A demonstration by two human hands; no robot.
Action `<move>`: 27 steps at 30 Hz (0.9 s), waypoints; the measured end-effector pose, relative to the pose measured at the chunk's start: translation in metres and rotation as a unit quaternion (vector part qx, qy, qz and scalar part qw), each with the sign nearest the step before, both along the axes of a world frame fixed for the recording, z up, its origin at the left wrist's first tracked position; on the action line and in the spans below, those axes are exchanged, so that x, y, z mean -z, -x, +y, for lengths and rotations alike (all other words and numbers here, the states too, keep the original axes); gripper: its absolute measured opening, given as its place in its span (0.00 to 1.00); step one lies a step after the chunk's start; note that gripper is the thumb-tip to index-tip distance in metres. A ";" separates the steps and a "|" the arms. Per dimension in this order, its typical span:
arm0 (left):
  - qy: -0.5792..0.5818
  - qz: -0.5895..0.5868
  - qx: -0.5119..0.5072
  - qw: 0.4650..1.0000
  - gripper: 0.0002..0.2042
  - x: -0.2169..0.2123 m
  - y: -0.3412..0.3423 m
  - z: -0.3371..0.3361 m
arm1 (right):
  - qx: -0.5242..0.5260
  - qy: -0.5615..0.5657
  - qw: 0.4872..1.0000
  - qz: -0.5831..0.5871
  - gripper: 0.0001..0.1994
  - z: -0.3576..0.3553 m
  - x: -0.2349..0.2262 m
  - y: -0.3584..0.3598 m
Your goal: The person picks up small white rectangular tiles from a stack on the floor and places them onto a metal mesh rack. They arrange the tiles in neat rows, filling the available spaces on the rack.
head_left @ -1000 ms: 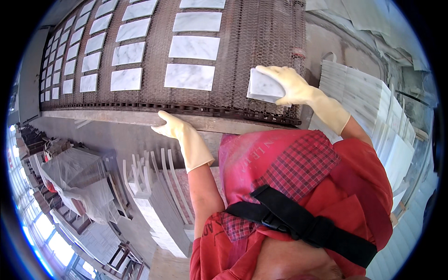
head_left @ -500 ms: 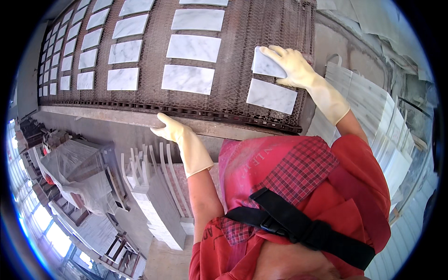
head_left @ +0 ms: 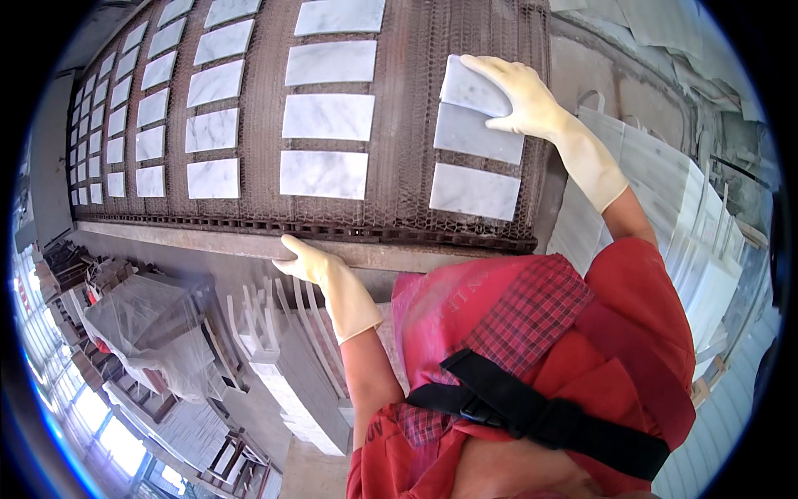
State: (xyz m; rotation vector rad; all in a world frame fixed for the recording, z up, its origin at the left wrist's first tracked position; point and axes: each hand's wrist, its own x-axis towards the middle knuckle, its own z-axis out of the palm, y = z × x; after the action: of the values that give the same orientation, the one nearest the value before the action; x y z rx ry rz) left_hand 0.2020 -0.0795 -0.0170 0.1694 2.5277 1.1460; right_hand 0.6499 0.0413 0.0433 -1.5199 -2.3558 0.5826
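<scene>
Gloved hands (head_left: pixel 309 263) (head_left: pixel 532 104) — right holding tile (head_left: pixel 470 87), mesh belt (head_left: pixel 407 108)

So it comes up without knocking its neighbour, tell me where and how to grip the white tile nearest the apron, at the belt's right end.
Take the white tile by both short edges, probably best from the apron side. It lies flat; bare mesh belt shows past both short ends, while the next tile sits close along its far long edge.
</scene>
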 end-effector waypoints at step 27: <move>-0.029 -0.007 0.004 1.000 0.46 0.008 -0.007 -0.007 | 0.045 -0.054 0.994 -0.085 0.55 0.110 0.022 -0.056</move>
State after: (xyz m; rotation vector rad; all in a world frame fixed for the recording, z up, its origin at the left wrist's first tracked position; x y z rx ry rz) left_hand 0.2094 -0.0867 -0.0249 0.1849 2.4814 1.2134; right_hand 0.7062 0.1516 0.0211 -1.6765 -2.3816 0.3102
